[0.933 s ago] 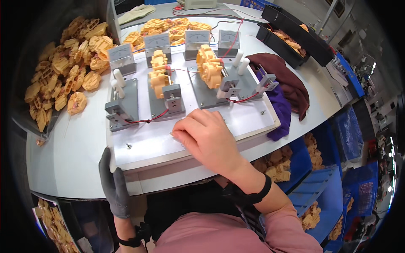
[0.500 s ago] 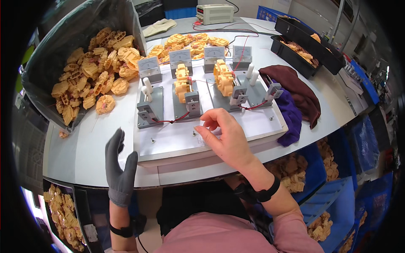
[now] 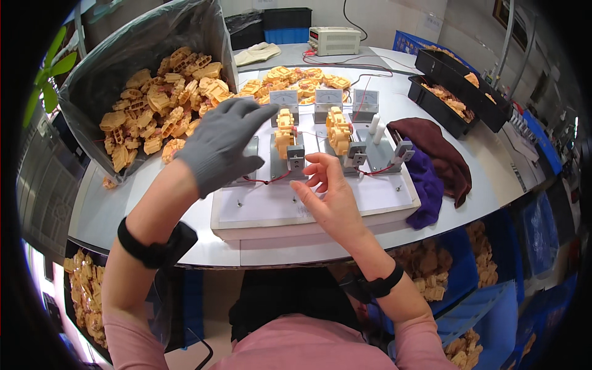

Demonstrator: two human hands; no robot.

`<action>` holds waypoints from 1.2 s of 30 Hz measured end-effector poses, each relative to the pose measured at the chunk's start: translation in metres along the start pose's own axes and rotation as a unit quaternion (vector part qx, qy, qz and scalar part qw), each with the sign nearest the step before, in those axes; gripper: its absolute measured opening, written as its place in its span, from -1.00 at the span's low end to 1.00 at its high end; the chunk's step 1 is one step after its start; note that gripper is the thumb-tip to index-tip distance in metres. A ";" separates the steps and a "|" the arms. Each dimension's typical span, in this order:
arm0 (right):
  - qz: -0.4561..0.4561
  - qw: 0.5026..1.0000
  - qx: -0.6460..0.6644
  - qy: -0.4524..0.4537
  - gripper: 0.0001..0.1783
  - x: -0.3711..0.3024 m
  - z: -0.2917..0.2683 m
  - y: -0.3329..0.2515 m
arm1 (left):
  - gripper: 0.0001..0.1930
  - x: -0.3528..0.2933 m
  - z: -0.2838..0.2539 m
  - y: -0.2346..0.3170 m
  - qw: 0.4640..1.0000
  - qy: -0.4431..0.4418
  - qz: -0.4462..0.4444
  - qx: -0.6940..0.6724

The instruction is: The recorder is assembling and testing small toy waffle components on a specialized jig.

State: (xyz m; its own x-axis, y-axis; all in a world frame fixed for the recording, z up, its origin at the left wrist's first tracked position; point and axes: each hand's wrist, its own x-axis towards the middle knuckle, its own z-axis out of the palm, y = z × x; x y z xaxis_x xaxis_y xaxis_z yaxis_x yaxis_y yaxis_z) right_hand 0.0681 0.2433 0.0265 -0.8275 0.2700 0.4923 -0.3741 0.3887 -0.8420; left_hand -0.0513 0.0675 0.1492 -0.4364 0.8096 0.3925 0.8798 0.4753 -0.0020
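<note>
My left hand (image 3: 225, 145), in a grey glove, reaches over the left part of a white test board (image 3: 262, 213), its fingers apart and nothing seen in them. It covers most of the leftmost grey fixture. Just right of its fingertips, a yellow plastic gearbox-like part (image 3: 284, 134) sits upright on a grey fixture. A second such yellow part (image 3: 338, 132) is mounted on the fixture to the right. My bare right hand (image 3: 335, 203) hovers above the board's front, below the grey clamp block (image 3: 296, 158); its fingers are loosely bent, with the thumb apart and nothing visible between.
Small panel meters (image 3: 328, 97) stand behind the fixtures. A lined bin (image 3: 86, 102) with many yellow parts is at left, and a parts pile (image 3: 302, 80) lies behind. Purple cloth (image 3: 425, 191) and brown cloth (image 3: 453, 166) lie right, near black trays (image 3: 425, 102). A power supply (image 3: 335, 42) stands at the back.
My left hand has risen from the table's front edge, moving forward and right over the board's left side. My right hand stays near the same spot. The view has shifted slightly.
</note>
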 end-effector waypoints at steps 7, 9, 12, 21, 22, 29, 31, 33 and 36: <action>0.016 1.000 0.016 -0.007 -0.41 0.003 0.005 0.001 | -0.09 0.041 0.018 -0.001 0.993 -0.099 0.013 0.063; 0.024 1.000 0.010 -0.009 -0.42 0.004 0.006 -0.005 | -0.08 0.048 0.021 0.000 0.983 -0.155 0.016 0.092; 0.023 0.999 0.018 -0.016 -0.43 0.008 0.008 -0.004 | -0.09 0.054 0.024 0.000 0.980 -0.176 0.018 0.088; -0.028 0.998 0.063 -0.004 -0.66 0.006 0.010 -0.001 | -0.70 0.071 0.058 0.000 0.947 -0.096 0.243 0.188; -0.034 0.997 0.065 0.003 -0.70 0.005 0.008 -0.001 | -0.72 0.073 0.055 0.001 0.944 -0.104 0.250 0.188; -0.083 0.996 0.012 0.000 -0.41 0.002 0.004 0.006 | -0.60 0.058 -0.021 0.010 0.977 0.044 0.204 0.040; -0.099 0.994 0.012 0.045 -0.08 -0.014 -0.002 -0.004 | -0.53 0.025 -0.038 0.032 0.987 0.022 0.133 -0.087; -0.189 0.978 -0.043 0.075 -0.02 -0.032 -0.025 -0.031 | -0.54 -0.006 -0.031 0.061 0.964 0.014 0.138 -0.226; -0.153 0.988 0.010 -0.028 -0.07 -0.075 -0.050 -0.046 | -0.46 -0.041 -0.002 0.104 0.924 -0.089 0.065 -0.367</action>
State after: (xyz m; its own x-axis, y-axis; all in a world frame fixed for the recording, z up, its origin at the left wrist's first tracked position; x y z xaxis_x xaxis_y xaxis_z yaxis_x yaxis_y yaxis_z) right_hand 0.1685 0.2490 0.0393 -0.6963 0.0927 0.7118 -0.6181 0.4266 -0.6603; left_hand 0.0581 0.0829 0.1353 -0.2843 0.9181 0.2761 0.7890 0.0604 0.6115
